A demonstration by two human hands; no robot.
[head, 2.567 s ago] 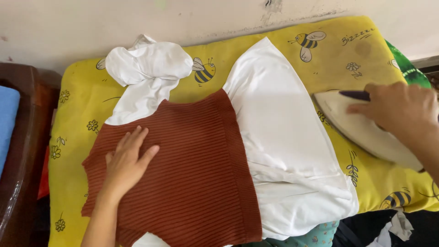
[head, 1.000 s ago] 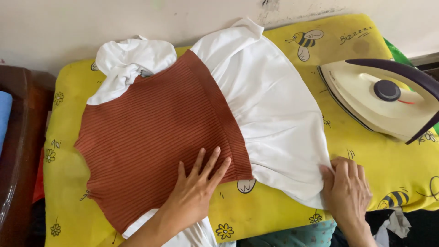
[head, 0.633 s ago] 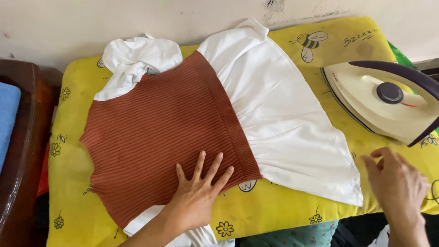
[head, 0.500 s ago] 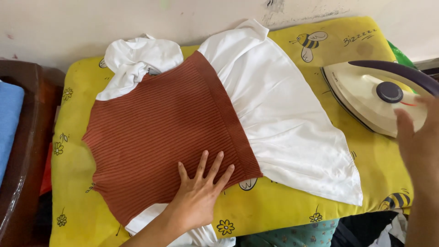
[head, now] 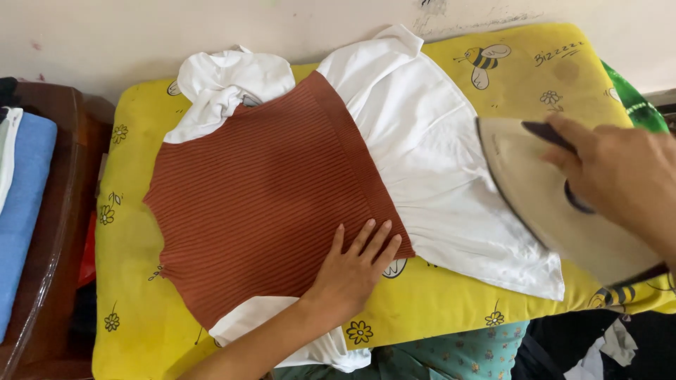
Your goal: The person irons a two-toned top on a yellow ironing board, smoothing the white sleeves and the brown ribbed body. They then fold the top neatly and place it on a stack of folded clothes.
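Note:
A small dress lies spread on a yellow padded board [head: 134, 127]: a rust-brown ribbed bodice [head: 260, 190] with white sleeves [head: 225, 81] and a white skirt [head: 436, 162]. My left hand [head: 355, 267] presses flat, fingers spread, on the bodice's lower edge near the waist seam. My right hand [head: 620, 176] grips the dark handle of a cream-coloured iron [head: 542, 190], held tilted over the skirt's right edge. The iron's soleplate is hidden from me.
A dark wooden chair [head: 60, 211] at the left holds folded blue cloth [head: 21, 204]. A pale wall runs behind the board. Green fabric [head: 634, 105] shows at the far right, and patterned teal cloth [head: 451, 352] hangs below the board's near edge.
My right hand left the skirt hem, reached to the iron standing at the right, took its handle and brought it left over the skirt. My left hand stayed on the bodice.

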